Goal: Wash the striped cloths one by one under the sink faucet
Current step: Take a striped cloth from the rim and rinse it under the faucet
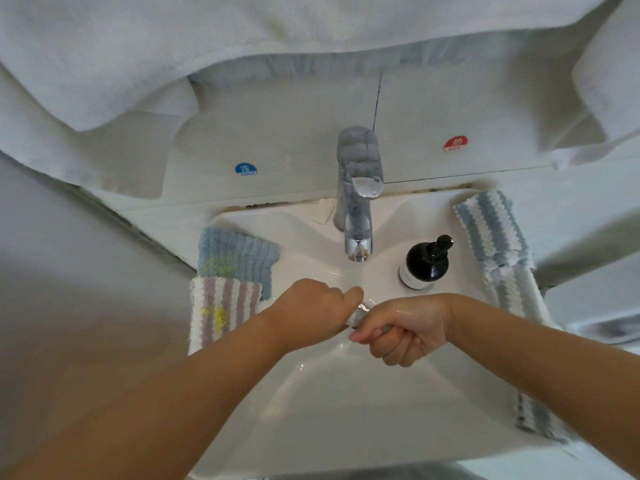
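Left hand (313,308): we curl it tight round one end of the wet cloth (358,315).
Right hand (403,329): fist closed on the other end — both over the basin (346,410), below the chrome faucet (358,202).
Left rim: blue cloth (237,256) and pink-striped cloth (221,308), both yellow-stained.
Right rim: blue-and-white striped cloth (495,237) — black pump bottle (424,263) beside it.

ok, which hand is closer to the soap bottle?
Right. The right hand sits just below the soap bottle, wringing a cloth; the left hand grips the cloth farther left.
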`<state>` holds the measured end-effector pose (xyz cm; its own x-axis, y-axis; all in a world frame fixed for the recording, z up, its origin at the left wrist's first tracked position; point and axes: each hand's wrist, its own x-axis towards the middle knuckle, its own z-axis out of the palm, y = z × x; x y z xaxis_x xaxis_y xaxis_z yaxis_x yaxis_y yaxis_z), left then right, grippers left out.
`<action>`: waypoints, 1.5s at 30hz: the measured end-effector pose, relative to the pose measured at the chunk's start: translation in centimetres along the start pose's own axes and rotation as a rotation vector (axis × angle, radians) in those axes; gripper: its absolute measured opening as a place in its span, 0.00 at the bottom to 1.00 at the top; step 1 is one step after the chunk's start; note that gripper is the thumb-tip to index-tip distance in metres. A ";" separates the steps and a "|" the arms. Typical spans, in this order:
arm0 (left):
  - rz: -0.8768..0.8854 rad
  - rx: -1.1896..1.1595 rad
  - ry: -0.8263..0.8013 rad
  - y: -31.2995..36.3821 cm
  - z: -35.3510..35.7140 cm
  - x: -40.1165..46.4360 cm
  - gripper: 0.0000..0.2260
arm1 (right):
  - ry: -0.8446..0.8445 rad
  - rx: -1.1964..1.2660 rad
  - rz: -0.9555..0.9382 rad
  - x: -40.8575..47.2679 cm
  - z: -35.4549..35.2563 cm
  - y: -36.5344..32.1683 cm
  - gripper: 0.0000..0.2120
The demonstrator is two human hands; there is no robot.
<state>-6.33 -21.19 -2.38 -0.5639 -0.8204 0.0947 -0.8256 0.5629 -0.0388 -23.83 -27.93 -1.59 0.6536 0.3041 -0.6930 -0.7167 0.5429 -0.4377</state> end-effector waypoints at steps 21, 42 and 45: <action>-0.637 -2.487 -0.946 2.5 -2.8 0.2 0.17 | 1.350 -1.040 -1.211 3.0 1.5 3.9 0.17; -0.554 -0.734 -0.802 1.4 -4.7 2.4 0.13 | 1.058 -1.623 -0.150 0.7 2.9 -0.9 0.13; -0.427 -0.470 -0.663 1.7 -4.2 2.4 0.13 | 0.978 -1.402 -0.122 0.7 2.9 -0.5 0.16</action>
<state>-9.02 -21.75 1.92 -0.2298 -0.7759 -0.5875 -0.9549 0.0629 0.2903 -22.29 -25.67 -0.18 0.7181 -0.5290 -0.4523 -0.6755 -0.6861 -0.2701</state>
